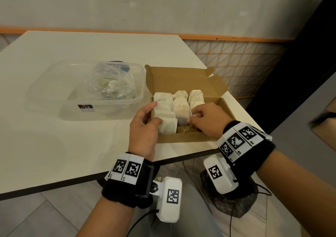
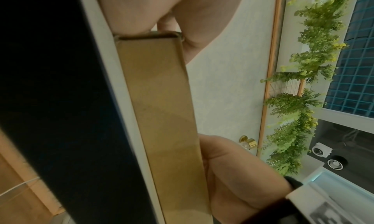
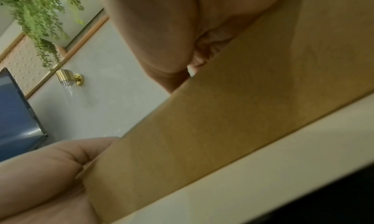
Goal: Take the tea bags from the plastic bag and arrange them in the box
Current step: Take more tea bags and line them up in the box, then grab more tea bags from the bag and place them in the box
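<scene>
Head view, from the left of the frame: a clear, rounded-corner plastic tub (image 1: pixel 54 98) sits on the pale matte tabletop (image 1: pixel 45 145), and inside it lies the crumpled transparent plastic bag (image 1: pixel 111 84), with a few pale tea bags and green threads showing dimly through the film. Just right of the tub, at the centre of the frame, is the brown cardboard box (image 1: pixel 185 136), lid flap folded back toward the wall, its long axis running left to right across the picture. The tea bags (image 1: pixel 181 104) inside are soft white paper pillows laid in three overlapping rows that run from the far wall toward the near one; loose strings lie on the bare cardboard at the near end.

The left hand (image 1: pixel 144 127) holds the box's left wall, thumb over the rim against the left row, fingers curled round the outside. The right hand (image 1: pixel 209 120) reaches in from the right with fingers curled; its fingertips (image 1: pixel 195 114) seem to pinch the near bag of the right row, though the knuckles hide the contact.

The open space is the box's near edge and right end, directly under the right hand, so that hand is the nearer one for seating this bag. The bag of remaining tea lies to the upper left, closer to the left hand.

The wrist views show only smooth cardboard wall, skin and tabletop edge.
</scene>
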